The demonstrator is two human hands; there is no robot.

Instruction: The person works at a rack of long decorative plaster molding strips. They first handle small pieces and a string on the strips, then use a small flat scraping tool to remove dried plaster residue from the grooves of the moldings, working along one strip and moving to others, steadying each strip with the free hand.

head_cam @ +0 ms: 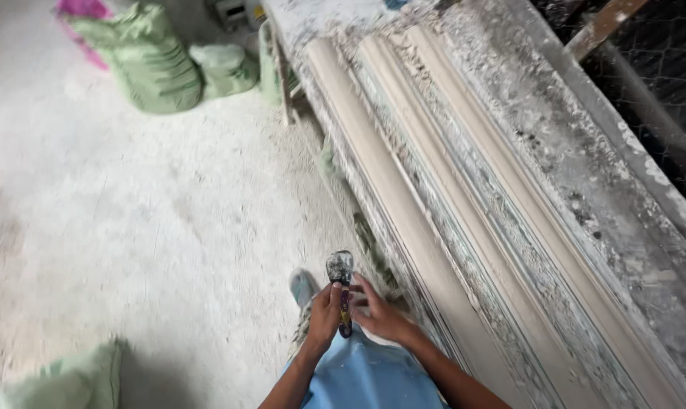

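Low in the view, a small tool with a dark, plaster-caked head, possibly a scraper, is gripped by the left hand, while its handle is touched by the right hand, beside the long plaster moulding on the dusty workbench.

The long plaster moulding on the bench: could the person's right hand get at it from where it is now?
Probably yes. The right hand is beside the small tool that the left hand holds, close to the bench's near edge, and nothing lies between it and the moulding.
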